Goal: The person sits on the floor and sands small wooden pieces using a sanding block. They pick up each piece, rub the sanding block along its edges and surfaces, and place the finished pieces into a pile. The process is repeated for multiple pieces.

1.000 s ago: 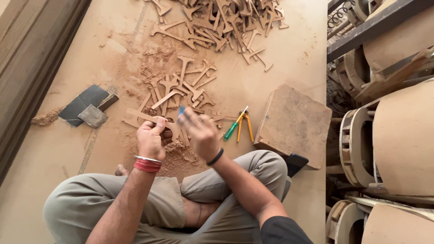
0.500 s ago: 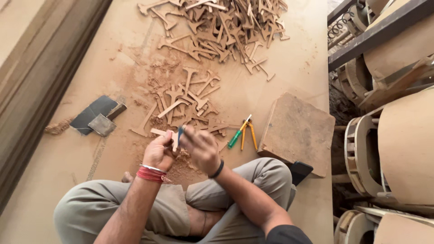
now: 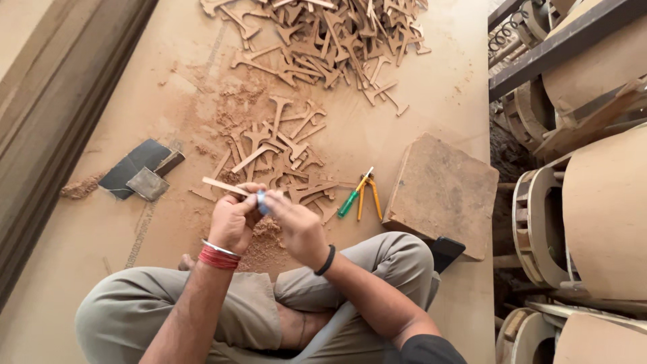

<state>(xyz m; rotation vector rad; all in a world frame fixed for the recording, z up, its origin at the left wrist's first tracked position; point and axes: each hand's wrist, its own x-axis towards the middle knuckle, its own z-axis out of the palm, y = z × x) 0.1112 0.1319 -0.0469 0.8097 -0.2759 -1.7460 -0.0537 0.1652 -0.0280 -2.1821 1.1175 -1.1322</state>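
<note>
Dusty board (image 3: 438, 121), hands (image 3: 269, 216) (perhaps sanding)

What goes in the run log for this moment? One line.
left hand: holds wooden strip | right hand: rubs small blue piece on it | sawdust pile below

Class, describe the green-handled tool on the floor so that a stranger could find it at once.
Start at the square brown slab lying right of the person's hands. Just left of its edge lies the green-handled screwdriver, touching yellow-handled pliers. It is the only green thing among tan wooden cut-outs.
</note>
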